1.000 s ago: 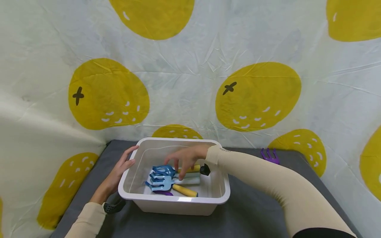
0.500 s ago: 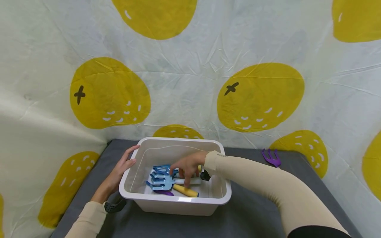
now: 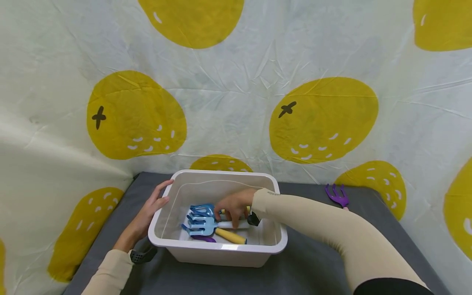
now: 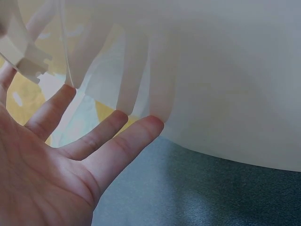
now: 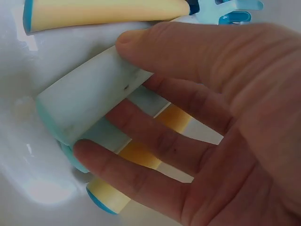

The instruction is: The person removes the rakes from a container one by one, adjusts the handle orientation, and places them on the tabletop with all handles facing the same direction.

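- The grey desk (image 3: 309, 262) is backed by a white sheet (image 3: 228, 119) printed with yellow shapes.
- On it a white tub (image 3: 217, 256) is set.
- The tub's left wall is touched by the left hand (image 3: 145, 211), its fingers spread.
- Inside the tub, a pale handle (image 5: 91, 92) is pinched by the right hand's (image 3: 234, 205) fingers, near blue forks (image 3: 203, 226).
- Right of the tub, a purple fork (image 3: 337, 197) is seen.

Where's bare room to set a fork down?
The grey surface in front of the white bin and right of it, beside the right sleeve. Inside, a narrow floor patch right of the front yellow handle. Crowded: the bin's middle, where forks bunch at the right hand.
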Action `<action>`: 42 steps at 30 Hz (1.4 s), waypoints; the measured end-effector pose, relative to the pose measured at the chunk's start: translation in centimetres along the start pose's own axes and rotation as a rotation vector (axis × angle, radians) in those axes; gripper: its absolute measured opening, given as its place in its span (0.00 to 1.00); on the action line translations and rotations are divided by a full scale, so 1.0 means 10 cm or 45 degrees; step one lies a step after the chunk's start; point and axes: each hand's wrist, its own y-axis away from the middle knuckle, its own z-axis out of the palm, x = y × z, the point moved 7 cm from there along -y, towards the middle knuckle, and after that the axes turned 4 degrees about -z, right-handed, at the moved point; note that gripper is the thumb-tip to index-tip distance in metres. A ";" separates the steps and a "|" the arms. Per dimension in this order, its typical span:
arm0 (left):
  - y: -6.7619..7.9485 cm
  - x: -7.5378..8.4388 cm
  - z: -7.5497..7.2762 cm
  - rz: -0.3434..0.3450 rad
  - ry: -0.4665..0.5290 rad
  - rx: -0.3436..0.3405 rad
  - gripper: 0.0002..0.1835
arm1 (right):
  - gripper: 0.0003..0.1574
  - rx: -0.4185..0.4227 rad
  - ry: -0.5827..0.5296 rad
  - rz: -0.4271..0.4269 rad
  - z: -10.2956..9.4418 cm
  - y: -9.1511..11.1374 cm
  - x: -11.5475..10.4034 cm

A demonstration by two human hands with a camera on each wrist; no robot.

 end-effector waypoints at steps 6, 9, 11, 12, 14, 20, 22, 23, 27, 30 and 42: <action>0.00 -0.01 0.00 -0.011 0.005 0.009 0.32 | 0.33 -0.037 -0.030 -0.022 0.00 -0.01 0.02; 0.00 0.00 0.00 -0.014 -0.001 0.013 0.32 | 0.32 -0.063 -0.056 -0.035 0.00 -0.02 0.03; 0.00 0.00 0.00 -0.017 -0.002 0.012 0.32 | 0.32 -0.072 -0.061 -0.037 0.00 -0.03 0.03; 0.00 -0.01 0.00 -0.020 -0.002 0.011 0.32 | 0.32 -0.075 -0.064 -0.036 0.00 -0.04 0.04; -0.01 0.00 0.01 -0.018 -0.004 0.007 0.32 | 0.32 -0.073 -0.063 -0.032 -0.01 -0.03 0.04; -0.01 0.00 0.02 -0.006 0.000 -0.014 0.31 | 0.31 -0.033 0.036 -0.047 -0.11 0.07 -0.01; -0.01 0.00 0.03 -0.008 0.003 -0.012 0.31 | 0.31 -0.004 0.061 -0.064 -0.20 0.16 -0.05; 0.00 0.00 0.03 -0.010 0.002 -0.008 0.31 | 0.31 0.012 0.064 -0.073 -0.25 0.21 -0.06; 0.01 0.00 0.02 -0.015 -0.010 0.012 0.31 | 0.32 0.075 0.027 -0.094 -0.45 0.45 -0.15; 0.01 -0.01 0.03 -0.021 -0.013 0.012 0.31 | 0.31 0.115 0.037 -0.109 -0.57 0.63 -0.20; 0.00 -0.01 0.04 -0.031 -0.006 0.031 0.31 | 0.32 0.241 -0.013 -0.103 -0.97 1.38 -0.20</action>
